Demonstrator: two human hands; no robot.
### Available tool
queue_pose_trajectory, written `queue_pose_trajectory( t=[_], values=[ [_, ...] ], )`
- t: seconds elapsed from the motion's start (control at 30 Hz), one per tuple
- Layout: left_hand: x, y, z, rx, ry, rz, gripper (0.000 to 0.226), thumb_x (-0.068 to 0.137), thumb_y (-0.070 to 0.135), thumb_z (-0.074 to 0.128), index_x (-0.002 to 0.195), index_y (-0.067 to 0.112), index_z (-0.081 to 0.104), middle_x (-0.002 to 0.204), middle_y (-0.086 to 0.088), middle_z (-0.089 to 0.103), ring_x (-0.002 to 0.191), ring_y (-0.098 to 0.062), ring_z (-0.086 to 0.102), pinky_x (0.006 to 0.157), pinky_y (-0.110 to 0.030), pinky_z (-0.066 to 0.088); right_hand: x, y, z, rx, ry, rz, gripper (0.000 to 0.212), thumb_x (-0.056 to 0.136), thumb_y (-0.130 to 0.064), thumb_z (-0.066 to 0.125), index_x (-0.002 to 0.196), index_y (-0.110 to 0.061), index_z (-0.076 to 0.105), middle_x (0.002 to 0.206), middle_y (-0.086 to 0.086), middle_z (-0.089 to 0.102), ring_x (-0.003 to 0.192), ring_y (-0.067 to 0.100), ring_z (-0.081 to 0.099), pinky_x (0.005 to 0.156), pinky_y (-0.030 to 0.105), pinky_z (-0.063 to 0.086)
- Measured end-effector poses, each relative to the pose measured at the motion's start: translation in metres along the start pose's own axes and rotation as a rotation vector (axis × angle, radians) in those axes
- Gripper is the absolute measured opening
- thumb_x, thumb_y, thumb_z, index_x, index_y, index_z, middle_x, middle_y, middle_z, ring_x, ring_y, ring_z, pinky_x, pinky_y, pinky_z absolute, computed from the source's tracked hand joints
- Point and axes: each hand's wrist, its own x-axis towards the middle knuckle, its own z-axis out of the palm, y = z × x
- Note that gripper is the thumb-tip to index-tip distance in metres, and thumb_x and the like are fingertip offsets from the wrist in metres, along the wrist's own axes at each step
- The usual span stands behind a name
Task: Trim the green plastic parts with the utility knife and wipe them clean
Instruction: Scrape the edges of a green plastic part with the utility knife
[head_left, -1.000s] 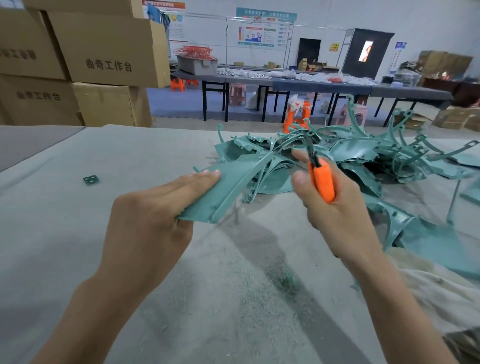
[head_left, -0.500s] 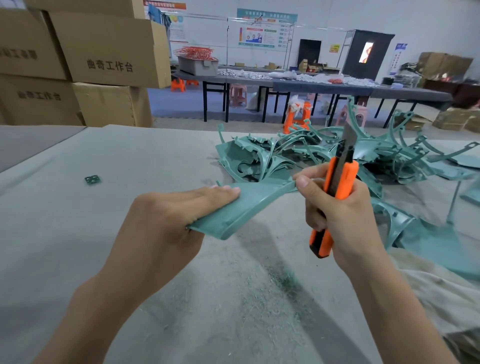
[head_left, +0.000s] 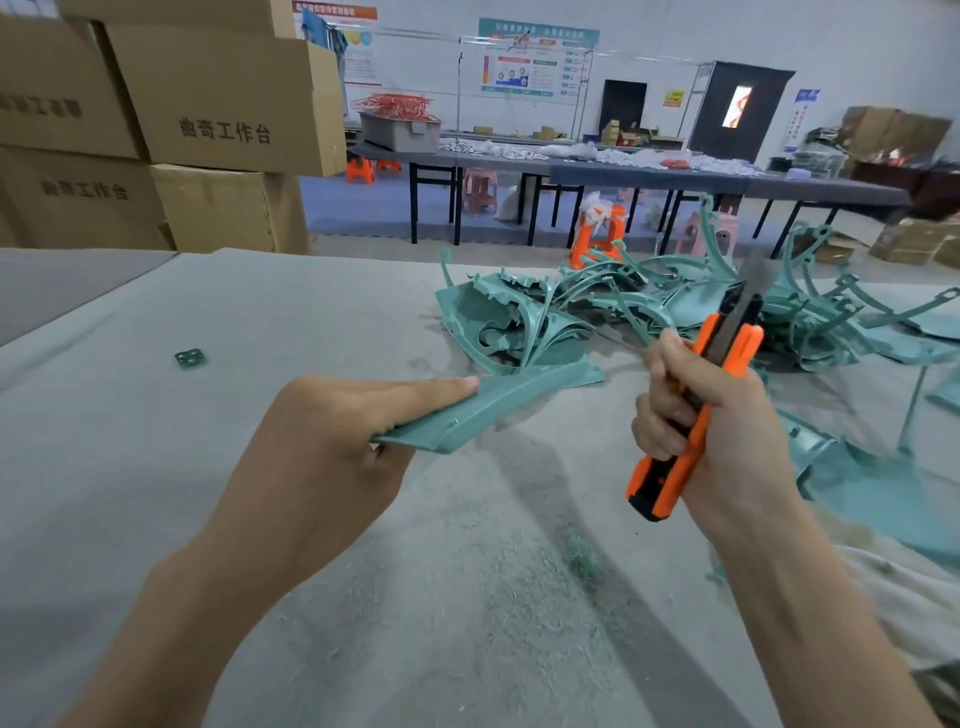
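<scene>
Beyond my grey-covered table (head_left: 156, 467) I see stacked cardboard boxes (head_left: 223, 104) at the far left and a long dark table (head_left: 649, 174) with orange stools (head_left: 597, 234) across the room. A tangled pile of green plastic parts (head_left: 519, 317) lies on the right half of my table, behind both hands, too knotted to count. Green shavings (head_left: 582, 556) dust the cloth near me. Nothing blocks the gap between part and blade.

I count one utility knife, one part in hand, and one small green piece (head_left: 190, 357) lying alone, well apart on the left.

My left hand (head_left: 332, 441) grips one curved green part (head_left: 498, 405) at its near end, fingers flat along the top. The part's long axis runs away from me and to the right, above the cloth. My right hand (head_left: 727, 431) is clenched round the orange utility knife (head_left: 740, 345), blade out, pointing up and away, tilted right, just beside the part's far end and not touching it.
</scene>
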Motion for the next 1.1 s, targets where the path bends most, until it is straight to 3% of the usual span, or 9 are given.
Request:
queue_pose_trajectory(
  t=[0.07, 0.13, 0.2, 0.3, 0.5, 0.67, 0.83, 0.97, 1.1],
  values=[
    [0.001, -0.003, 0.001, 0.010, -0.030, -0.038, 0.040, 0.071, -0.003, 0.060, 0.107, 0.011, 0.072, 0.095, 0.007, 0.070, 0.073, 0.009, 0.046, 0.063, 0.005, 0.035, -0.005, 0.002, 0.008, -0.089, 0.024, -0.070, 0.031, 0.089, -0.039, 0.062, 0.068, -0.016, 0.063, 0.051, -0.005, 0.032, 0.042, 0.010, 0.024, 0.041, 0.024, 0.020],
    [0.001, -0.003, 0.002, 0.026, -0.049, -0.084, 0.036, 0.074, -0.001, 0.062, 0.106, 0.012, 0.073, 0.085, 0.003, 0.075, 0.064, 0.003, 0.046, 0.054, -0.004, 0.038, -0.009, 0.005, 0.018, -0.199, -0.024, -0.146, 0.013, 0.093, -0.028, 0.064, 0.088, -0.027, 0.076, 0.052, -0.004, 0.036, 0.043, 0.011, 0.027, 0.040, 0.022, 0.022],
    [0.001, -0.001, 0.001, 0.008, -0.044, -0.115, 0.034, 0.076, 0.002, 0.064, 0.106, 0.015, 0.073, 0.074, 0.002, 0.075, 0.052, -0.004, 0.044, 0.047, -0.014, 0.038, -0.011, 0.009, 0.023, -0.303, -0.096, -0.156, 0.034, 0.091, -0.011, 0.067, 0.108, -0.039, 0.074, 0.053, -0.002, 0.031, 0.045, 0.012, 0.027, 0.043, 0.021, 0.026],
    [0.001, 0.000, -0.001, -0.008, -0.027, -0.134, 0.031, 0.078, 0.005, 0.068, 0.106, 0.016, 0.072, 0.073, 0.001, 0.075, 0.055, -0.004, 0.044, 0.047, -0.009, 0.034, -0.013, 0.015, 0.029, -0.375, -0.109, -0.166, 0.046, 0.088, -0.003, 0.062, 0.116, -0.039, 0.070, 0.057, 0.002, 0.025, 0.046, 0.013, 0.025, 0.047, 0.022, 0.027],
    [0.003, 0.002, -0.002, -0.095, -0.027, -0.140, 0.032, 0.079, 0.009, 0.067, 0.109, 0.020, 0.065, 0.069, 0.015, 0.068, 0.054, -0.007, 0.049, 0.043, -0.010, 0.035, -0.016, 0.015, 0.030, -0.500, -0.062, -0.267, 0.040, 0.094, -0.006, 0.062, 0.109, -0.042, 0.071, 0.050, -0.010, 0.026, 0.049, 0.017, 0.021, 0.050, 0.033, 0.022],
    [0.003, 0.002, -0.001, -0.101, -0.045, -0.190, 0.021, 0.078, 0.007, 0.066, 0.093, 0.015, 0.078, 0.065, 0.004, 0.068, 0.046, 0.013, 0.042, 0.047, 0.002, 0.025, -0.026, 0.012, 0.042, -0.718, -0.135, -0.477, 0.050, 0.088, -0.004, 0.065, 0.073, -0.051, 0.055, 0.048, -0.013, 0.039, 0.045, 0.005, 0.029, 0.048, 0.016, 0.026],
    [0.002, 0.000, 0.001, -0.038, -0.026, -0.225, 0.017, 0.077, 0.007, 0.068, 0.090, 0.012, 0.079, 0.061, 0.005, 0.060, 0.054, 0.000, 0.039, 0.049, 0.000, 0.026, -0.039, 0.010, 0.050, -0.705, -0.256, -0.554, 0.051, 0.088, -0.009, 0.063, 0.128, -0.039, 0.060, 0.051, -0.019, 0.036, 0.045, 0.003, 0.030, 0.049, 0.005, 0.024],
    [0.001, 0.000, -0.004, -0.004, -0.047, -0.264, 0.037, 0.077, 0.010, 0.049, 0.099, 0.016, 0.078, 0.072, -0.004, 0.074, 0.056, -0.014, 0.063, 0.052, -0.024, 0.047, -0.049, 0.012, 0.055, -0.764, -0.375, -0.670, 0.070, 0.080, 0.002, 0.070, 0.138, -0.034, 0.057, 0.057, -0.006, 0.036, 0.047, 0.009, 0.029, 0.050, 0.008, 0.024],
    [0.001, 0.002, -0.012, 0.120, 0.009, -0.216, 0.047, 0.066, 0.002, 0.052, 0.104, 0.015, 0.076, 0.093, -0.004, 0.076, 0.072, -0.027, 0.072, 0.055, -0.040, 0.057, -0.051, 0.010, 0.060, -0.783, -0.456, -0.745, 0.076, 0.069, 0.017, 0.077, 0.131, -0.025, 0.064, 0.060, -0.010, 0.035, 0.050, 0.003, 0.029, 0.051, 0.008, 0.025]
  ],
)
